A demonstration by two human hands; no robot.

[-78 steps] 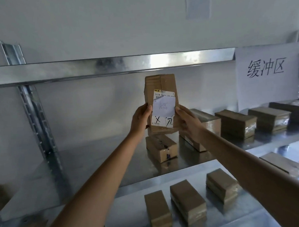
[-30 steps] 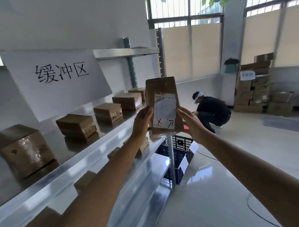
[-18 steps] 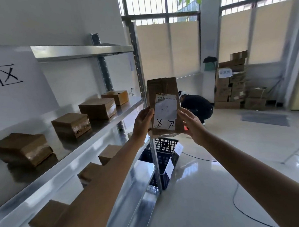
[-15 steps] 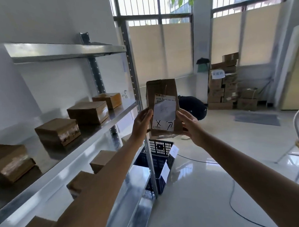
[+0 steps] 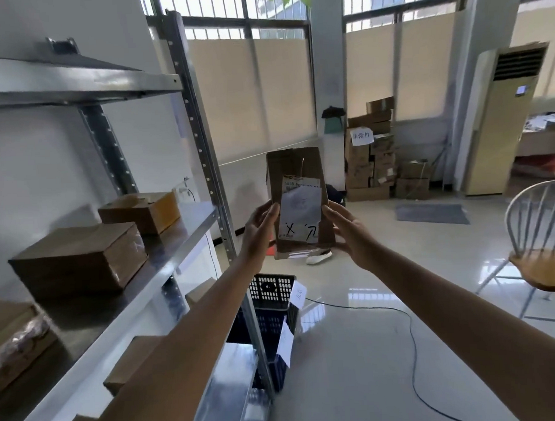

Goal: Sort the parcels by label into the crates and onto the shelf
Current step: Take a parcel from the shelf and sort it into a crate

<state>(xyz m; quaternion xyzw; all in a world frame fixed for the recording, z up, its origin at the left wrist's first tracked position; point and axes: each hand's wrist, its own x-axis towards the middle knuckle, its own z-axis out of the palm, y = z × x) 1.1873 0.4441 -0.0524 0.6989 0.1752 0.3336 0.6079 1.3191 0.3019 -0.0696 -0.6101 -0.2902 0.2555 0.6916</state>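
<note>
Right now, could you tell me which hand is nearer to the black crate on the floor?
Left. The left hand holds the parcel almost directly above the black crate; the right hand grips the parcel's far side, farther away.

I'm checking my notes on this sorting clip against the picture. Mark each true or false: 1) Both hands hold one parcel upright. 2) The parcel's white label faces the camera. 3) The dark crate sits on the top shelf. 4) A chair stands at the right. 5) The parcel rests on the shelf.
1) True: the left hand and right hand hold the parcel by its sides.
2) True: the label faces the camera.
3) False: the crate stands on the floor by the shelf.
4) True: the chair.
5) False: it is held in the air.
</note>
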